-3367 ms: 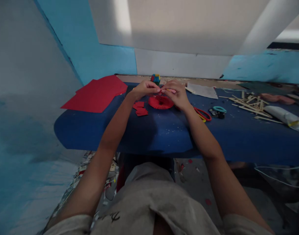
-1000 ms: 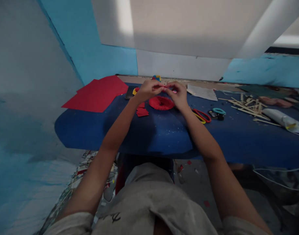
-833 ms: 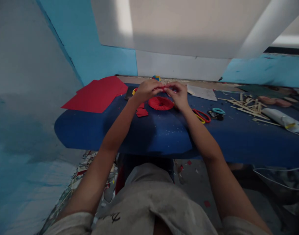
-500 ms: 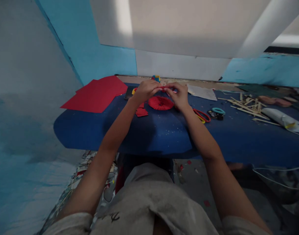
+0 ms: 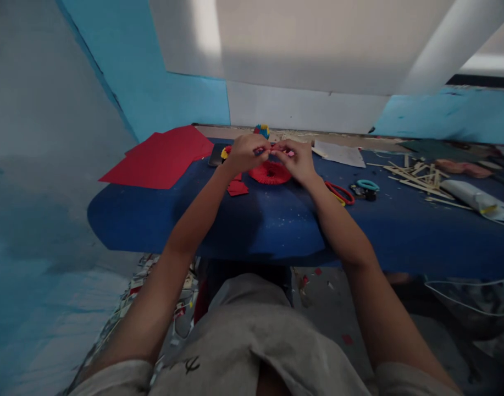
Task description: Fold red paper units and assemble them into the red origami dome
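ring [image 5: 263, 176]: red | paper pcs [image 5: 237, 189]: red | tbl [image 5: 284, 236]: dk blue | sticks [image 5: 424, 182]: lt tan | wall [image 5: 194, 99]: lt blue

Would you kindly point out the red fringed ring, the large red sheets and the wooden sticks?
Red fringed ring [image 5: 270, 179]: head view, its near side.
Large red sheets [image 5: 161, 158]: head view, their visible middle.
Wooden sticks [image 5: 425, 181]: head view, middle of the pile.

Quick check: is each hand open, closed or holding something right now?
Left hand: closed, pinching a small red piece.
Right hand: closed, apparently pinching the same piece; whether it also grips the pink bit cannot be told.
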`<state>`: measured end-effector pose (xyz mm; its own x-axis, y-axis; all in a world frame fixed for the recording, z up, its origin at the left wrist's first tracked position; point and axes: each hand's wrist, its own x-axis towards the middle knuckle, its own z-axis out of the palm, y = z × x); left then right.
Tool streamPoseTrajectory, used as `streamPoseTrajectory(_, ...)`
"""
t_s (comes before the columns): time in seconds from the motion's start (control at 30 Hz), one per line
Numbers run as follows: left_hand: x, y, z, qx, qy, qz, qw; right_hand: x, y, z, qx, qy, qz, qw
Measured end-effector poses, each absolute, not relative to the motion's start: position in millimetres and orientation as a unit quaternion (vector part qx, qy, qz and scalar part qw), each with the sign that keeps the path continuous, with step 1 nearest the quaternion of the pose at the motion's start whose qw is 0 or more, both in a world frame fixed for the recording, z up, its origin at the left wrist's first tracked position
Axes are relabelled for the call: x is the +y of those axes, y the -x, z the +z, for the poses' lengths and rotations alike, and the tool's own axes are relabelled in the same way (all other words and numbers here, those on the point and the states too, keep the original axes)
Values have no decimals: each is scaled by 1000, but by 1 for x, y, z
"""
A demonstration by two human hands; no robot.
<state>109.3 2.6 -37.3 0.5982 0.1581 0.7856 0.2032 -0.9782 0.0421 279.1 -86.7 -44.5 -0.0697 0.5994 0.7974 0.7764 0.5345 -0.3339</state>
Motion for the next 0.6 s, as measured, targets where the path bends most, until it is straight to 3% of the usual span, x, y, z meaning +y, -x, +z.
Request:
streamPoseTrajectory(0.27, 4, -117, -28, -133, 884, -447, -26, -84, -282, -23, -719, 489, -96, 485)
streamPoseTrajectory(0.6, 20, -61, -29, -266, 961, -66, -45, -82, -346, -60, -724, 556, 63, 404)
